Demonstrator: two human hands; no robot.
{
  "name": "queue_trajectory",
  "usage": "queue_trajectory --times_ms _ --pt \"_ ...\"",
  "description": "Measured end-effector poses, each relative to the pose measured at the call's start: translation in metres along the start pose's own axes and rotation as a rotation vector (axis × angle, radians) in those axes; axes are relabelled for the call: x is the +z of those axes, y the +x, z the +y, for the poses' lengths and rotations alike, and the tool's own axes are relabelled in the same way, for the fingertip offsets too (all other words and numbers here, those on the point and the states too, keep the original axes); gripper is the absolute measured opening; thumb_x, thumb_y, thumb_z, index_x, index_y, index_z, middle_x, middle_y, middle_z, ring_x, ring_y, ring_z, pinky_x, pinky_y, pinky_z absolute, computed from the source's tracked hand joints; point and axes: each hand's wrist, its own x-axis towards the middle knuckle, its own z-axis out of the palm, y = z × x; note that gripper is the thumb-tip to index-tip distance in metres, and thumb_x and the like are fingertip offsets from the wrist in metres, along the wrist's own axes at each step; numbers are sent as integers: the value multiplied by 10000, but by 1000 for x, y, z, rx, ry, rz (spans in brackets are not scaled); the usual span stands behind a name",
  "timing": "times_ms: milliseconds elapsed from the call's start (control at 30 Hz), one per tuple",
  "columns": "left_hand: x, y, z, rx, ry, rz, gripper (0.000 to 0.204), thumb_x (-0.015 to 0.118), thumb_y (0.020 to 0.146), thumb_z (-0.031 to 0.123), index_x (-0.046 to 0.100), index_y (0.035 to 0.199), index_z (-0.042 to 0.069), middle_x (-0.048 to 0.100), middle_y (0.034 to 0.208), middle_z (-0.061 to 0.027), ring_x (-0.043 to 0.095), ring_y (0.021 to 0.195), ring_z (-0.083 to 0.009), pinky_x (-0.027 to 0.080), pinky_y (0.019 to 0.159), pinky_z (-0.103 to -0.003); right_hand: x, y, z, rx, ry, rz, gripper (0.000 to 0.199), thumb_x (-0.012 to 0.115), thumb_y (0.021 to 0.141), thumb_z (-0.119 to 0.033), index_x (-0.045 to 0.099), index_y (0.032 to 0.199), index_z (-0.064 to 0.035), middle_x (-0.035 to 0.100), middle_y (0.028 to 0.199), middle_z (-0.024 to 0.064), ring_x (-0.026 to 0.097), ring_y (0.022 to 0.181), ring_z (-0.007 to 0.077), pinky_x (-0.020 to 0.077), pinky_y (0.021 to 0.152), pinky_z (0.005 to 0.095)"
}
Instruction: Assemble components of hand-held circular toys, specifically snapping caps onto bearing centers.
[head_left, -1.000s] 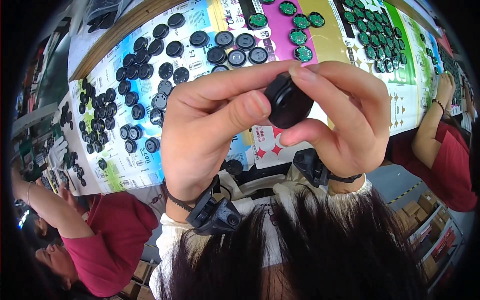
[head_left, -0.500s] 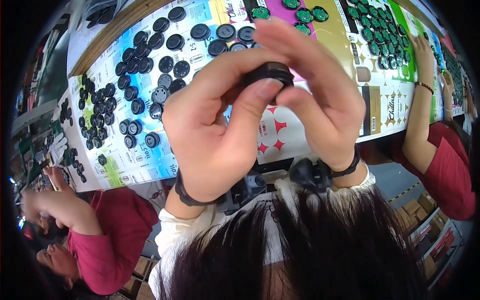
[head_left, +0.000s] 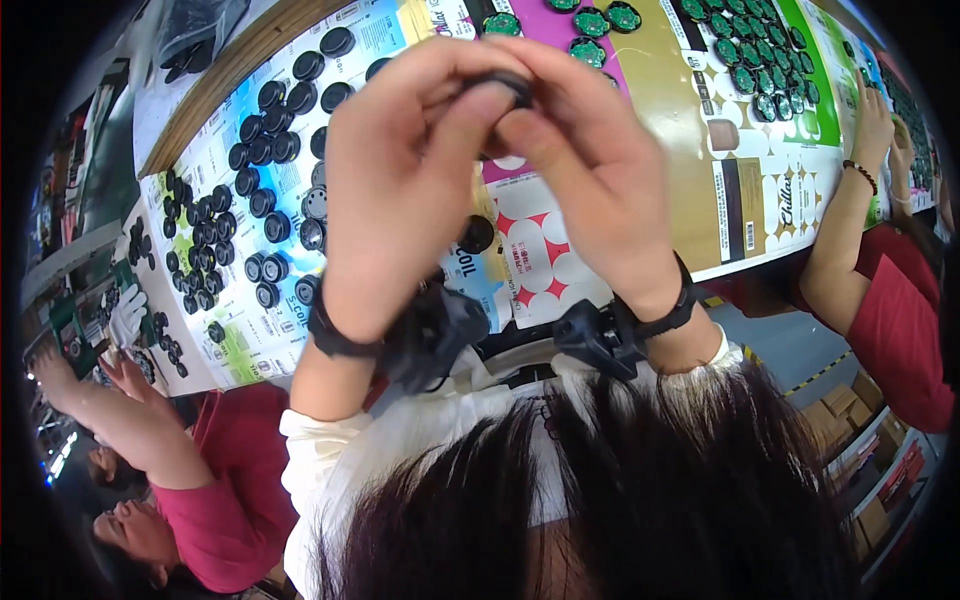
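Left hand (head_left: pixel 400 165) and right hand (head_left: pixel 600 160) are gripping a black round part (head_left: pixel 516 84) from opposing sides, presumably for steadiness; it is being held above the bench (head_left: pixel 695 205), inboard of the near edge.

Printed sheets only: dark slanting script (head_left: pixel 787 205) on a white panel with gold circles (head_left: pixel 815 180); a small barcode (head_left: pixel 749 235) on a black-and-brown strip (head_left: pixel 735 180) beside it; red lettering (head_left: pixel 546 253) on a white card with red star shapes (head_left: pixel 541 230); bold letters (head_left: pixel 463 262) on a pale blue patch (head_left: pixel 480 288), nearer the middle; elsewhere, fine print (head_left: pixel 372 28), too small to read.
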Motion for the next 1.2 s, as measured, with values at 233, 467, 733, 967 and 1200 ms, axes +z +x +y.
queue_trajectory --times_ms 233,467,733,967,1200 --pt "-55 66 -77 403 992 -14 251 460 743 19 562 973 22 570 863 -152 565 767 -275 458 667 -360 0 -33 12 -42 -636 -498 440 647 619 -55 488 1029 -68 452 957 115 490 838 260 430 714 319" --pt "-40 74 -83 451 1161 -47 213 510 706 46 584 906 55 561 857 -145 544 814 -302 448 678 -384 7 -34 36 -247 -935 -608 314 570 631 -51 494 935 -45 449 900 91 488 823 227 437 676 312" --pt "2 108 -73 270 885 -268 216 640 635 132 587 825 45 594 788 -119 563 768 -293 449 660 -368 -6 -26 31 -228 -854 -506 231 509 662 -19 507 894 -17 491 844 90 516 776 229 444 643 296" --pt "-8 93 -60 161 733 -293 263 677 611 130 579 834 32 592 671 -91 587 678 -225 457 601 -309 -41 -5 -13 -132 -677 -191 254 548 715 67 541 967 30 556 802 103 539 656 179 442 594 245" --pt "9 29 1 -169 -165 -231 248 551 779 58 522 1013 -16 587 852 -76 576 752 -135 484 621 -208 -46 -5 -29 67 -140 159 251 588 700 52 581 947 7 576 773 88 552 607 125 442 546 207"
